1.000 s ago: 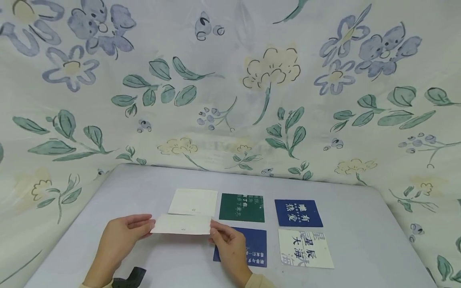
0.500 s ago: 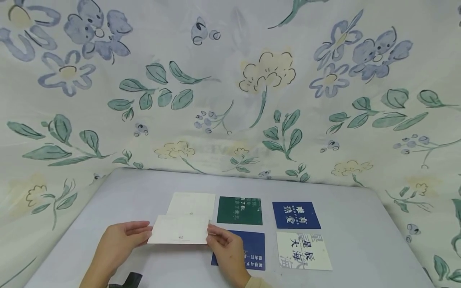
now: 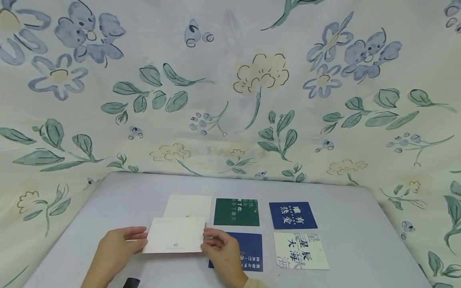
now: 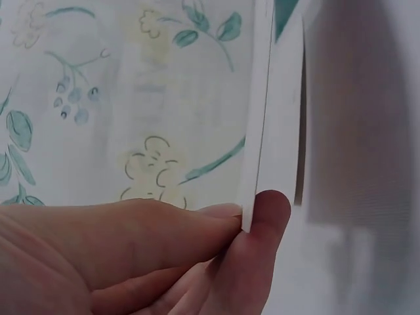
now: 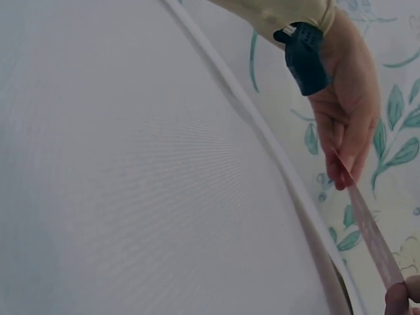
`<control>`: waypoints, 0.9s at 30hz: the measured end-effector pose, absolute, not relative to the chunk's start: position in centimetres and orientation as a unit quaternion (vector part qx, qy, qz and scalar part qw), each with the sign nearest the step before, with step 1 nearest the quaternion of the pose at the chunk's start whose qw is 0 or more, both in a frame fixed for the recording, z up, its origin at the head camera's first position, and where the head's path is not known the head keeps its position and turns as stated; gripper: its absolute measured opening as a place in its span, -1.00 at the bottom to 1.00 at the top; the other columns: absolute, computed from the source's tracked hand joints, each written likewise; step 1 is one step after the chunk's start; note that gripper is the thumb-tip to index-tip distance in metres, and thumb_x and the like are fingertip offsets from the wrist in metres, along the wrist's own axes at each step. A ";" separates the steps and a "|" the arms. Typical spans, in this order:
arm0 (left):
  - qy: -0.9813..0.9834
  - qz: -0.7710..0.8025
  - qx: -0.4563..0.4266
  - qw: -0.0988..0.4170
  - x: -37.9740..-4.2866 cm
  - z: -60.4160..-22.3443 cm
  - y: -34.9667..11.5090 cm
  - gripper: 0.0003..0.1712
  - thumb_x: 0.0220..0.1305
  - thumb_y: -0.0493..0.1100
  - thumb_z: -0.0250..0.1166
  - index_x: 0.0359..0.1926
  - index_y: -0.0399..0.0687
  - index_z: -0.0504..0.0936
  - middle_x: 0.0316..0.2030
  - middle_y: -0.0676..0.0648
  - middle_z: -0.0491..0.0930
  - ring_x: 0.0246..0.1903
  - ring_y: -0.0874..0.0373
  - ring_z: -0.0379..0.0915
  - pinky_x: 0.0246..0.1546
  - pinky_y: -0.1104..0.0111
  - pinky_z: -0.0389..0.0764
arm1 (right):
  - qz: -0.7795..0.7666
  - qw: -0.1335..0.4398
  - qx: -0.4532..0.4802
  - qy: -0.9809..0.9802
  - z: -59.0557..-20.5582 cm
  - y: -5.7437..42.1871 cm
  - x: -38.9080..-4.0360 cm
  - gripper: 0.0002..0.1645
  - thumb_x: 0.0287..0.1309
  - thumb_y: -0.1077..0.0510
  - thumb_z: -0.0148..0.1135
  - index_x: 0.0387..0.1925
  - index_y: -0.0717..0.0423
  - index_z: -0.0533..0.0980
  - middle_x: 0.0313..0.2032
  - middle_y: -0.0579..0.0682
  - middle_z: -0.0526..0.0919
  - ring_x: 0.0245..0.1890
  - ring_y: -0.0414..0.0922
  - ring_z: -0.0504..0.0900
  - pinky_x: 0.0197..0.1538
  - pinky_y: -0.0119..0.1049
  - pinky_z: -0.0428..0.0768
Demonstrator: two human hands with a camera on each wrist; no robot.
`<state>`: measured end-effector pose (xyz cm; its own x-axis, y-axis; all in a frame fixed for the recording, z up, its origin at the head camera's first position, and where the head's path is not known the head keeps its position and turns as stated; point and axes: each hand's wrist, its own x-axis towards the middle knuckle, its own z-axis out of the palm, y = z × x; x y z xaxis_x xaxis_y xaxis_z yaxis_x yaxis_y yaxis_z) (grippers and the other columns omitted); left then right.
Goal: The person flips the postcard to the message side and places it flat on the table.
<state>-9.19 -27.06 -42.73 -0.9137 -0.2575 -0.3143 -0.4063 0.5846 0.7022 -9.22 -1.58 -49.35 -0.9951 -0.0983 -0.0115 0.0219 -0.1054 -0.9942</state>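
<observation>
A blank white card with a small printed mark near its lower edge is held up between both hands. My left hand pinches its left edge; in the left wrist view the thumb lies on one face and a fingertip behind. At the right edge, my right hand pinches it between thumb and fingers. The right wrist view shows the card edge-on, its other face pinkish. Behind it a second white card lies on the table, partly covered. A blue card is partly hidden by my right hand.
A green card lies beyond the right hand. Farther right are a blue card with white characters and a white card with dark characters. The pale table ends at a flower-patterned cloth.
The held white card has tilted so more of its blank face shows, and its near edge has come lower in the head view. Both hands keep their pinch; the head view has shifted slightly.
</observation>
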 end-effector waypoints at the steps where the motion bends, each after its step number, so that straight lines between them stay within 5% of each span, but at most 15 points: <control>1: 0.890 0.406 -0.188 0.089 -9.2 -42.8 -27.0 -0.49 0.20 -0.30 0.35 0.14 -0.51 0.54 -0.17 -0.28 0.72 -0.28 0.06 0.69 -0.29 0.23 0.73 | -0.741 0.041 -0.029 0.670 -49.3 -1.6 -9.2 -0.70 0.01 0.45 0.41 -0.17 0.19 0.67 0.00 0.02 0.71 -0.17 -0.12 0.73 -0.14 -0.42 0.69; 11: 0.920 0.338 -0.178 0.086 -9.4 -43.1 -26.5 -0.45 0.16 -0.28 0.35 0.17 -0.45 0.54 -0.15 -0.26 0.72 -0.25 0.03 0.63 -0.32 0.17 0.66 | -0.711 0.063 -0.024 0.700 -49.2 -1.7 -9.1 -0.57 -0.02 0.42 0.43 -0.06 0.09 0.65 -0.27 -0.09 0.72 -0.26 -0.23 0.69 -0.24 -0.48 0.65; 27: 0.939 0.298 -0.148 0.084 -9.4 -43.9 -26.1 -0.39 0.12 -0.18 0.45 0.14 -0.46 0.56 -0.17 -0.26 0.71 -0.12 -0.18 0.61 -0.09 -0.10 0.56 | -0.687 0.049 -0.045 0.724 -49.3 -1.7 -9.2 -0.50 -0.11 0.46 0.43 -0.07 0.06 0.66 -0.21 -0.15 0.63 -0.19 -0.26 0.63 -0.24 -0.45 0.66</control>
<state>-9.42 -26.10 -43.93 -0.9422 -0.2274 -0.2463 -0.3277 0.7791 0.5344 -9.21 -1.73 -49.28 -0.9911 -0.1327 -0.0086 0.0016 0.0524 -0.9986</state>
